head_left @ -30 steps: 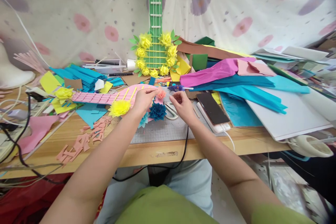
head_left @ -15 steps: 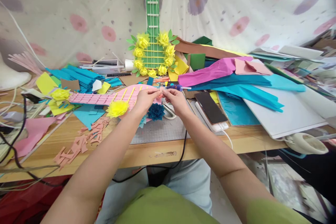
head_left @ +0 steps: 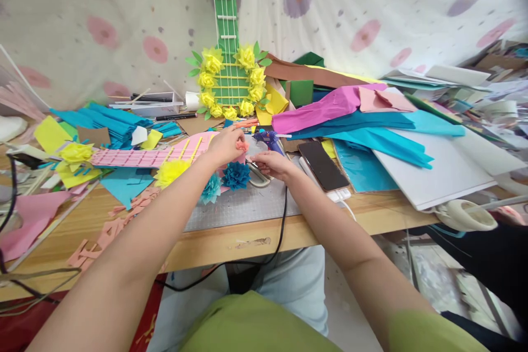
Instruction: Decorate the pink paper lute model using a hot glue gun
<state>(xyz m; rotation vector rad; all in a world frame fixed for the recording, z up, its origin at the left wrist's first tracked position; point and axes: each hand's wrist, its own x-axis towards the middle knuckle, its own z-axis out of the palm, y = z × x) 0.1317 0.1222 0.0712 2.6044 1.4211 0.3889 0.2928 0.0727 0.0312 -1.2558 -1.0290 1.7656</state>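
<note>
My left hand (head_left: 225, 146) is closed with its fingertips around a small coral paper flower (head_left: 242, 145). My right hand (head_left: 271, 165) has its fingers pinched on the scissors (head_left: 259, 180), whose light grey handle loops lie over the cutting mat. Beneath my left hand and forearm stretches a pink paper guitar (head_left: 136, 158) with yellow strips. Yellow (head_left: 170, 172), light blue (head_left: 211, 189) and dark blue paper flowers (head_left: 236, 176) sit along its lower edge; my forearm hides part of its body. Just behind my right hand lies a blue glue gun (head_left: 269, 139).
A green paper guitar (head_left: 226, 74) with yellow flowers stands against the curtain. Crepe paper (head_left: 317, 110), a phone (head_left: 323, 165) and white sheets (head_left: 437, 170) lie to the right. Coral scraps (head_left: 99, 239) are at the left front. A black cable (head_left: 282, 225) hangs over the table edge.
My hands have moved apart. The left keeps the coral flower, while the right has come down to the scissors. The whole view has shifted slightly.
</note>
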